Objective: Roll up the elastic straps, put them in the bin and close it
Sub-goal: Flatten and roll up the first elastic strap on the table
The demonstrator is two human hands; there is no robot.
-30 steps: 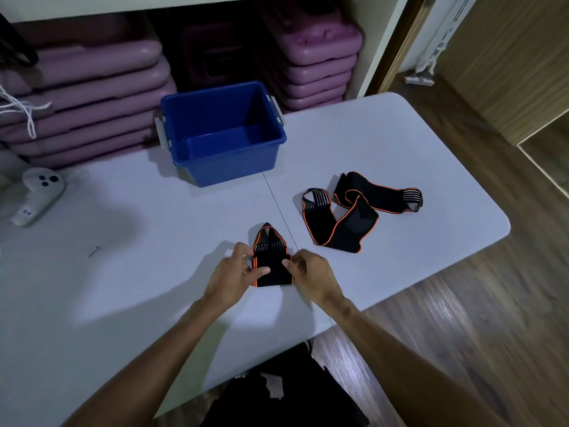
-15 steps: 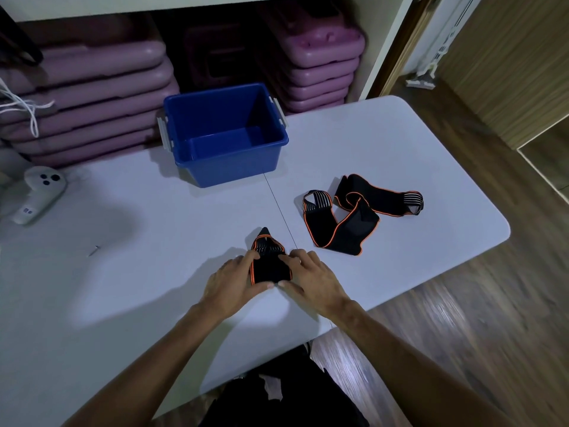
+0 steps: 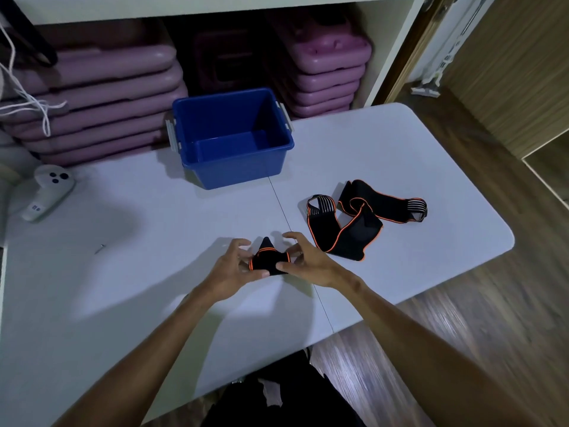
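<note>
Two hands pinch one black, orange-edged elastic strap roll (image 3: 268, 262) at frame centre: left hand (image 3: 229, 269) and right hand (image 3: 308, 260) curl around its ends, its long axis probably left-right. Open blue plastic bin (image 3: 231, 171) sits straight above; unrolled black strap (image 3: 354, 223) nearer the right hand.

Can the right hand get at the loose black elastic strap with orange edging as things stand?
Probably yes. The loose black elastic strap with orange edging lies uncovered on the white table just beside the right hand, but that hand is gripping the rolled strap with the left hand.
</note>
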